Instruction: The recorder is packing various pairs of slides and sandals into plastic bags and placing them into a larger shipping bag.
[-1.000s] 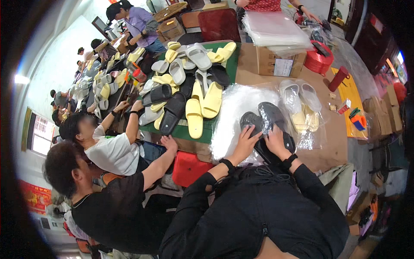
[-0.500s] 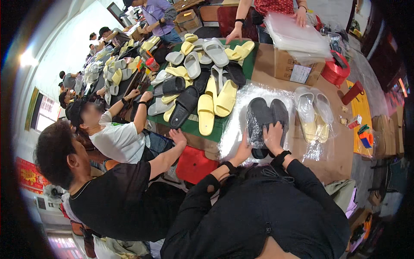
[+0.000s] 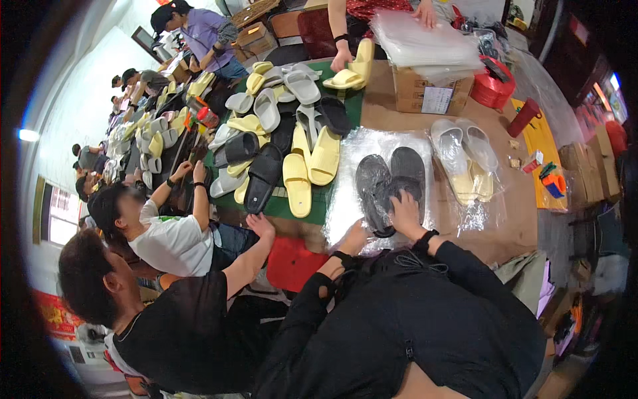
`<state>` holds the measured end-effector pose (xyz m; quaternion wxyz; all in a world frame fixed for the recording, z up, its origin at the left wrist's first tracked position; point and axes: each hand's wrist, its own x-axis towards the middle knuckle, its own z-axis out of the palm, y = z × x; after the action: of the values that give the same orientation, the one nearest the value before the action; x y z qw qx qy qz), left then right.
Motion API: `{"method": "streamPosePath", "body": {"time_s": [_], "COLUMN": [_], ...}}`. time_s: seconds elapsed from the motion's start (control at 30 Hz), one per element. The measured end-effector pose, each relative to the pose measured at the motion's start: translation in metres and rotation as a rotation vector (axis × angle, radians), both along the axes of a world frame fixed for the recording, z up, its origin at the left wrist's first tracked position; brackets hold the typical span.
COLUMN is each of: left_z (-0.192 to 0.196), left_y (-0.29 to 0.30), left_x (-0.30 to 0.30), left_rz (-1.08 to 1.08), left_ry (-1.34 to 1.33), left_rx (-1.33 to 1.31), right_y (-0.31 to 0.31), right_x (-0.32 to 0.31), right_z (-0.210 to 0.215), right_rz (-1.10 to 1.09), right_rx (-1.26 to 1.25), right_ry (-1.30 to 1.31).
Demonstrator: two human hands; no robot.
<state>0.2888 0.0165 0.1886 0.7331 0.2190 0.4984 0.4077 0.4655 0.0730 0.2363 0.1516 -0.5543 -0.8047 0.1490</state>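
A pair of black slide slippers (image 3: pixel 372 183) lies side by side on shiny clear plastic bags (image 3: pixel 342 179) in front of me. Whether film also covers the pair is hard to tell. My right hand (image 3: pixel 405 211) rests on the near part of the right slipper, fingers spread and pressing down. Close to the left slipper's near end, my left hand (image 3: pixel 355 236) has its fingers closed at the bag's near edge, partly hidden. To the right lies a second pair, grey and yellow slippers (image 3: pixel 465 159) inside a clear bag.
Loose slippers in yellow, grey and black (image 3: pixel 266 110) pile on a green mat (image 3: pixel 319 213) at left. A cardboard box (image 3: pixel 432 93) topped with clear bags stands behind. Red tape (image 3: pixel 493 86) is beside it. Co-workers sit close on my left; another person's hand (image 3: pixel 341 60) holds yellow slippers across the table.
The black slippers have turned and spread apart; my right hand has shifted left and nearer. Across the table, a person has picked up yellow slippers. The view has shifted slightly.
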Motion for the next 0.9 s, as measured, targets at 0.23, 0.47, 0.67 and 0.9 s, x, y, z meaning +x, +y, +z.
{"method": "streamPosePath", "body": {"time_s": [0.23,0.47,0.67,0.9], "left_z": [-0.016,-0.016,-0.01,0.001], "left_y": [-0.004,-0.004,-0.007,-0.003], "left_x": [0.01,0.009,0.009,0.015], "left_rz": [-0.108,-0.125,-0.057,-0.27], "left_ry": [0.311,0.407,0.234,0.556], "left_rx": [0.229,0.194,0.1,0.144], "right_y": [-0.016,-0.025,-0.026,-0.026], "right_x": [0.04,0.041,0.042,0.034], "right_z": [0.009,0.003,0.0,-0.016], "right_rz": [0.025,0.057,0.003,0.395], "right_rx": [-0.126,-0.162,-0.072,-0.253], "right_ry": [0.164,-0.013,-0.044,-0.11]}}
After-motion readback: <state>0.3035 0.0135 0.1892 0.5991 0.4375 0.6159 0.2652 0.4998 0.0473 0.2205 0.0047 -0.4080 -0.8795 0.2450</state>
